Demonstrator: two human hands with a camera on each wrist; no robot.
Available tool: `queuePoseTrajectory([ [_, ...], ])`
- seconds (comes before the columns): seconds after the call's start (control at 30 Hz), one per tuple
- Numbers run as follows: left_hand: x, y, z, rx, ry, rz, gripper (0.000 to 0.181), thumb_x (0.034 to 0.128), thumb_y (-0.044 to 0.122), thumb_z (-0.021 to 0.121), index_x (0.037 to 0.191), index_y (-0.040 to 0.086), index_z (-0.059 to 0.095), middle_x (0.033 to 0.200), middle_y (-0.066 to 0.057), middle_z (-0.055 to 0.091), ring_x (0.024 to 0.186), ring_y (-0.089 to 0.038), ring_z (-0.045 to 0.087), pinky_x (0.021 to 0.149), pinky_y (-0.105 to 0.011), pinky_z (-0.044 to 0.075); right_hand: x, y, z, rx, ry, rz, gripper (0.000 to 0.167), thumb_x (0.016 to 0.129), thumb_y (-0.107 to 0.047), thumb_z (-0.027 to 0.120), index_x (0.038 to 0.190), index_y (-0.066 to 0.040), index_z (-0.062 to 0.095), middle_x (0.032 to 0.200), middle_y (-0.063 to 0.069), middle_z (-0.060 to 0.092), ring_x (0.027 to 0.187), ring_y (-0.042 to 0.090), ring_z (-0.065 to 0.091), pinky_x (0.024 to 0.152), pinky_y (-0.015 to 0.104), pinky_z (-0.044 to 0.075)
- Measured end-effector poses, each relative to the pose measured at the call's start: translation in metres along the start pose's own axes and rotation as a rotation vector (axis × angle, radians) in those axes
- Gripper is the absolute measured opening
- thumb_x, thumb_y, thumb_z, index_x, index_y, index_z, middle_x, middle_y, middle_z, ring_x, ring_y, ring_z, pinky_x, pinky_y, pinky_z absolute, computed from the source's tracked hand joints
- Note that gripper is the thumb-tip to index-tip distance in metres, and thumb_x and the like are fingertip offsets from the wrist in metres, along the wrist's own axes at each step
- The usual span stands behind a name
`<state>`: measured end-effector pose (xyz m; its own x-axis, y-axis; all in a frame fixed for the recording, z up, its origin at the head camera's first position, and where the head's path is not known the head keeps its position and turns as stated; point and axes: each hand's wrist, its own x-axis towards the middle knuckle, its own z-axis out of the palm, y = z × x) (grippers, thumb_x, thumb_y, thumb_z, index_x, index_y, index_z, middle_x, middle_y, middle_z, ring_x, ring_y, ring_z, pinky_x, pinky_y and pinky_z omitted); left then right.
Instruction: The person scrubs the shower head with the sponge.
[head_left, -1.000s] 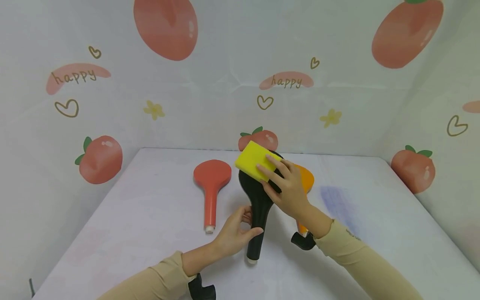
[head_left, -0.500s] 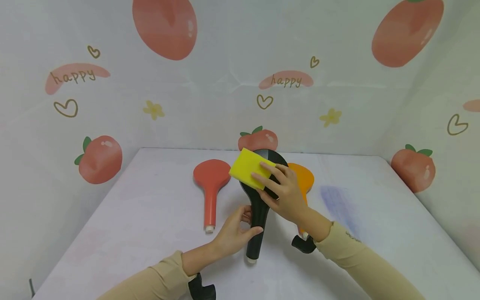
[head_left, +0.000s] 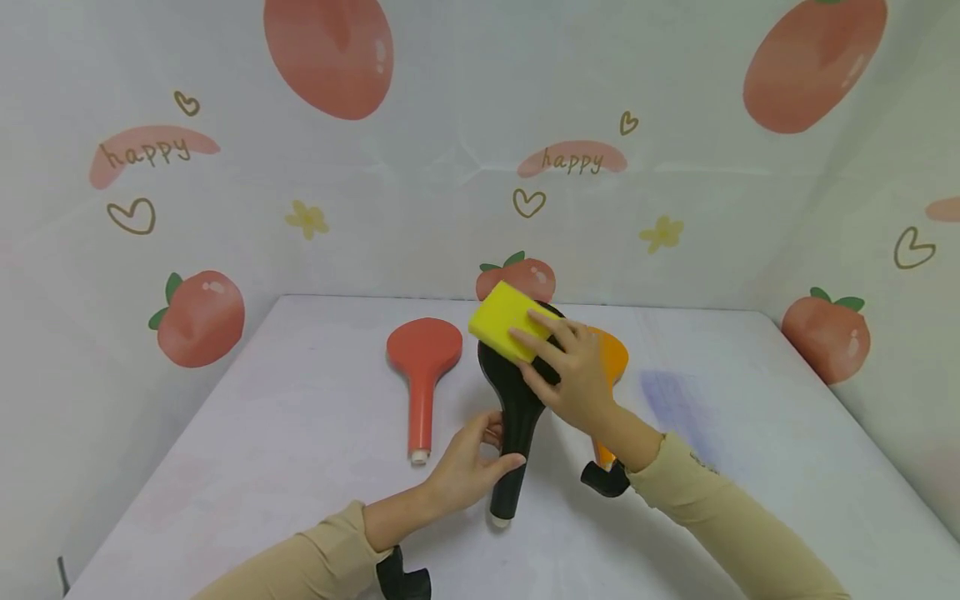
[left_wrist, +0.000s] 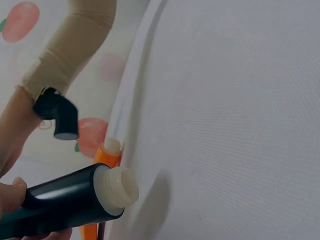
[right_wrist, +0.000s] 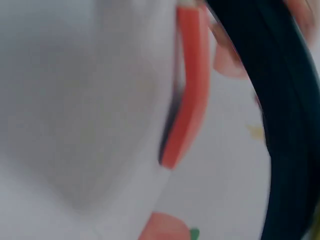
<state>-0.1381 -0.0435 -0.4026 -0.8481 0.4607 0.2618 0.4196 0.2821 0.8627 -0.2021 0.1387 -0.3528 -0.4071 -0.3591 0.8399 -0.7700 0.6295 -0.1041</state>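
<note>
Head view: my left fingers (head_left: 491, 425) are gripping the black showerhead (head_left: 516, 404), probably steadying it above the surface (head_left: 300, 400). At twelve o'clock, my right fingers (head_left: 536, 342) are holding a yellow sponge (head_left: 501, 323) over its face, spread perhaps for control. A red showerhead (head_left: 423, 358) is lying at nine, an orange one (head_left: 615, 358) at three.

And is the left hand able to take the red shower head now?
Probably not while the left hand holds the black shower head. Once freed, it likely could: nothing visible blocks the way to the red one.
</note>
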Motion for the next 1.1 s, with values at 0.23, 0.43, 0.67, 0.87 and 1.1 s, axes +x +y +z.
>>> queuePoseTrajectory([
  [0.23,0.002,0.0,-0.003,-0.016,0.019,0.001,0.047,0.0862,0.015,0.066,0.124,0.0,0.042,0.11,-0.014,0.055,0.097,-0.024,0.055,0.087,-0.034,0.052,-0.02,-0.014,0.001,0.022,-0.038,-0.271,0.028,0.093,-0.03,0.049,0.109,-0.018,0.068,0.119,0.012,0.059,0.102,0.036,0.048,0.08,0.044,0.038],
  [0.43,0.001,0.0,-0.004,-0.009,0.041,-0.019,0.044,0.085,0.016,0.068,0.12,-0.001,0.048,0.108,-0.014,0.058,0.095,-0.024,0.056,0.087,-0.034,0.051,-0.018,-0.002,-0.002,0.028,0.033,-0.161,0.032,0.095,-0.034,0.048,0.106,-0.012,0.068,0.116,0.018,0.059,0.098,0.038,0.047,0.08,0.048,0.036],
  [0.67,0.001,-0.001,-0.004,-0.02,0.039,-0.016,0.044,0.0857,0.016,0.067,0.122,0.0,0.046,0.108,-0.013,0.057,0.096,-0.023,0.056,0.088,-0.032,0.051,-0.024,-0.009,-0.001,0.013,0.012,-0.164,0.031,0.093,-0.035,0.05,0.107,-0.015,0.068,0.117,0.015,0.059,0.099,0.036,0.048,0.079,0.046,0.038],
  [0.87,0.001,-0.004,-0.004,-0.109,0.03,-0.027,0.048,0.0874,0.011,0.064,0.128,-0.001,0.04,0.116,-0.016,0.053,0.099,-0.026,0.053,0.091,-0.031,0.051,-0.037,-0.015,-0.002,0.024,-0.039,-0.246,0.03,0.094,-0.035,0.046,0.108,-0.017,0.067,0.119,0.012,0.058,0.102,0.033,0.047,0.078,0.041,0.036],
  [1.1,0.001,-0.002,-0.009,-0.383,-0.028,-0.217,0.051,0.0912,0.018,0.06,0.131,-0.006,0.039,0.12,-0.024,0.052,0.101,-0.02,0.058,0.084,-0.021,0.054,-0.029,0.007,-0.011,0.033,0.114,-0.107,0.03,0.092,-0.031,0.052,0.103,-0.008,0.068,0.113,0.021,0.059,0.096,0.038,0.05,0.079,0.045,0.035],
])
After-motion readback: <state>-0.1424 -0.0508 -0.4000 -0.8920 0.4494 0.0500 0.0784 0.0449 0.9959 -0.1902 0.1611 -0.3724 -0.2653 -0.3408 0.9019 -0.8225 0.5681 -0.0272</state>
